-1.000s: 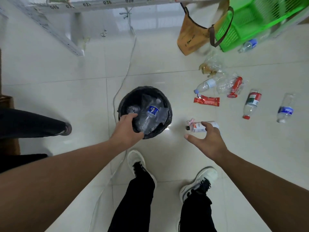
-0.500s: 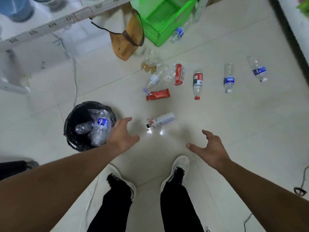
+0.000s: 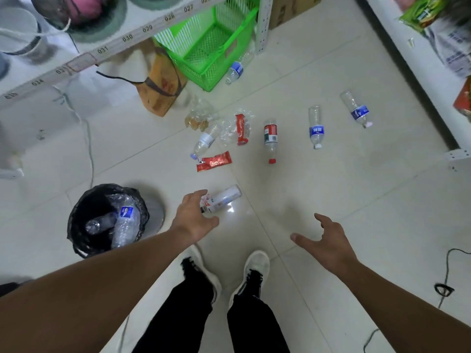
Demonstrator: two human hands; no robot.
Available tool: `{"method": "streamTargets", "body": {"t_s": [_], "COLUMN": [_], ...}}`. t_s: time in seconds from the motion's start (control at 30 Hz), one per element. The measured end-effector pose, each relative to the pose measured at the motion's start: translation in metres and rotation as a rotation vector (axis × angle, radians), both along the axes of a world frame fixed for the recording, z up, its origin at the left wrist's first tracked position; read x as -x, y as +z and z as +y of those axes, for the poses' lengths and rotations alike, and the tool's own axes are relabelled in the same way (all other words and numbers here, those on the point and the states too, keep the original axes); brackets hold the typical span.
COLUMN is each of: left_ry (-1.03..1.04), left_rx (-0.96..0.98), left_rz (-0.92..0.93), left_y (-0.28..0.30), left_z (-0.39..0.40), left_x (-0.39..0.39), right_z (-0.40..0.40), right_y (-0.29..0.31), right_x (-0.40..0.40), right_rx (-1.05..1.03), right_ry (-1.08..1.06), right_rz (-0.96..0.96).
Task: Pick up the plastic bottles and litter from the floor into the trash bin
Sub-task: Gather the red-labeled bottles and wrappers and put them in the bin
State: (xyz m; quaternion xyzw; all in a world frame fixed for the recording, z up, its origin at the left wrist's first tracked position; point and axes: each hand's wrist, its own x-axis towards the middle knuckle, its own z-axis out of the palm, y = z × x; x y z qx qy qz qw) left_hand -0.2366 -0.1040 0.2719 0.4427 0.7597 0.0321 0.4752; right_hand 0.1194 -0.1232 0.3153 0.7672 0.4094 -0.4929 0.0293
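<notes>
The left hand (image 3: 194, 217) covers the capped end of the white bottle (image 3: 224, 198); contact between fingers and bottle cannot be confirmed. In the trash bin (image 3: 84, 240), the lower parts of the bottles are lost in the dark liner. The brown bag (image 3: 163, 85) is partly hidden under the numbered shelf rail (image 3: 122, 44). Packets (image 3: 423, 14) on the far right shelf are blurred and cropped by the frame edge. Bottle labels are illegible.
</notes>
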Motion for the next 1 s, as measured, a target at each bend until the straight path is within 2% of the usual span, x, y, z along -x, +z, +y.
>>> {"method": "streamTargets", "body": {"t_s": [0.27,0.37,0.5,0.6,0.73,0.87,1.0], "left_ry": [-0.06,-0.024,0.054,0.076,0.151,0.31,0.287], "left_rx": [0.066,0.06,0.037,0.034,0.041,0.073,0.085], "left_rz": [-0.003,-0.027,-0.095,-0.106,-0.093,-0.07,-0.011], "left_y": [-0.013,-0.012,-0.01,-0.014,-0.023,-0.031,-0.039], "left_z": [0.009,0.022,0.037,0.046,0.047,0.041,0.033], "left_x": [0.02,0.032,0.044,0.054,0.063,0.06,0.048], "right_z": [0.025,0.053,0.081,0.098,0.117,0.144,0.171], "right_y": [0.014,0.019,0.018,0.013,0.001,-0.015,-0.033], "right_x": [0.025,0.043,0.078,0.104,0.124,0.127,0.115], "right_rx": [-0.001,-0.016,-0.045,-0.052,-0.037,-0.007,0.038], "right_ry": [-0.028,-0.016,-0.14,-0.153,-0.077,0.035,0.185], "right_rz": [0.035,0.038,0.089,0.113,0.126,0.112,0.119]}}
